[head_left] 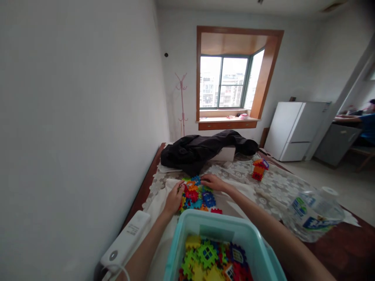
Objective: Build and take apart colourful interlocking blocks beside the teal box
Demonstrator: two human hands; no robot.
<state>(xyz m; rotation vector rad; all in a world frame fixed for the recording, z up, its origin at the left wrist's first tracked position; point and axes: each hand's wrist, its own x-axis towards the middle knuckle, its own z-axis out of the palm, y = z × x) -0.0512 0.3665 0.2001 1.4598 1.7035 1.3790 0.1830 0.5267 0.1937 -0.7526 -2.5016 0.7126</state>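
Observation:
A pile of bright plastic building blocks, gear-edged and in several colours, lies on a white cloth beyond the teal bin. My left hand is at the pile's left edge, its fingers closed round a red block that they partly hide. On the far right side of the pile, my right hand reaches in with fingers apart and slightly bent, the tips touching the blocks. The teal bin stands between my forearms and holds more blocks, green, yellow, red and purple, some with window shapes.
A small block house stands on the lace tablecloth. To the right is a large clear plastic bottle. A white power strip lies along the left wall. Black cloth covers things at the back. A fridge stands beyond.

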